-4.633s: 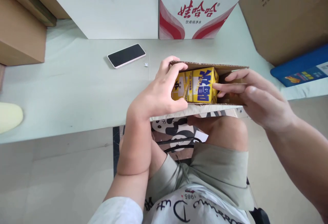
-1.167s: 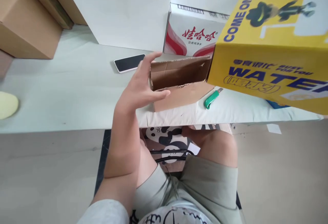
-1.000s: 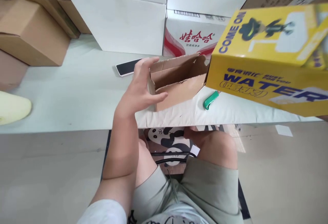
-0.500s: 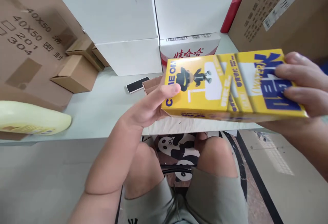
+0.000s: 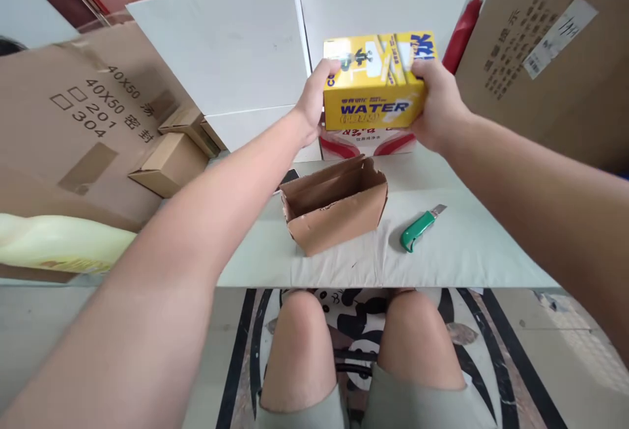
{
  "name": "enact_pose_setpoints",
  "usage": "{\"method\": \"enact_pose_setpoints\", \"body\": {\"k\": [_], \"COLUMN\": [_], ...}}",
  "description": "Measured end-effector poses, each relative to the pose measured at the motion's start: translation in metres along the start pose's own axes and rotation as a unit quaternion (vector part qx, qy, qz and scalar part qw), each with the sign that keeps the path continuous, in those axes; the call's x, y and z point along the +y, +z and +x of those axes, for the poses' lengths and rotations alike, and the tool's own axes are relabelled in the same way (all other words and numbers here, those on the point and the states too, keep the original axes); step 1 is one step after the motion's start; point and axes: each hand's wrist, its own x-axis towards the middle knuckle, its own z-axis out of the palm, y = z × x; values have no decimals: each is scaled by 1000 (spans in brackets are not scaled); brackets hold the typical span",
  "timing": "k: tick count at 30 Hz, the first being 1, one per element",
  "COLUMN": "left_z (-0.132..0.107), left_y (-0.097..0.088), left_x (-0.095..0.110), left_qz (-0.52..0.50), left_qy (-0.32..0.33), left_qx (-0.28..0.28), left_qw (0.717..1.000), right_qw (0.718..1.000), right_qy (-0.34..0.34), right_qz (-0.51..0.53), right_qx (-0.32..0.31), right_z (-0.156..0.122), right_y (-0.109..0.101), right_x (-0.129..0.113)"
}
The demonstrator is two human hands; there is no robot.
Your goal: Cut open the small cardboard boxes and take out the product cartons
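I hold a yellow box point(image 5: 376, 82) printed with WATER out at arm's length, above the red-and-white carton point(image 5: 369, 142) at the back of the table. My left hand point(image 5: 313, 98) is closed on its left end and my right hand point(image 5: 435, 105) on its right end. Below it, an open brown cardboard box point(image 5: 334, 206) lies empty on the white table point(image 5: 462, 252).
A green utility knife point(image 5: 417, 229) lies right of the brown box. A dark phone point(image 5: 289, 177) peeks out behind my left forearm. White cartons point(image 5: 230, 55) and brown cartons point(image 5: 545, 49) stack at the back. A pale yellow object point(image 5: 54, 245) is at the left.
The yellow box came out of the brown box in my right hand, my left hand joined it, and both arms have stretched it away toward the back cartons.
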Motion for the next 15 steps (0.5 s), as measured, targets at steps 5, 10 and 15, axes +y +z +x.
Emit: {"method": "enact_pose_setpoints", "body": {"k": [5,10,15], "left_z": [50,44,31], "left_y": [-35,-37,-3], "left_x": [-38,-38,34], "left_qz": [39,66,102], "left_qy": [-109,-100,-138], "left_qx": [-26,-62,39], "left_qw": [993,991,984], "right_qw": [985,981,992], "right_qy": [127,154,97], "right_qz": [-58,-65,-33], "right_qx": [96,95,70], "right_z": [43,33,14], "right_y": [24,24,7], "right_x": [17,28,-9]}}
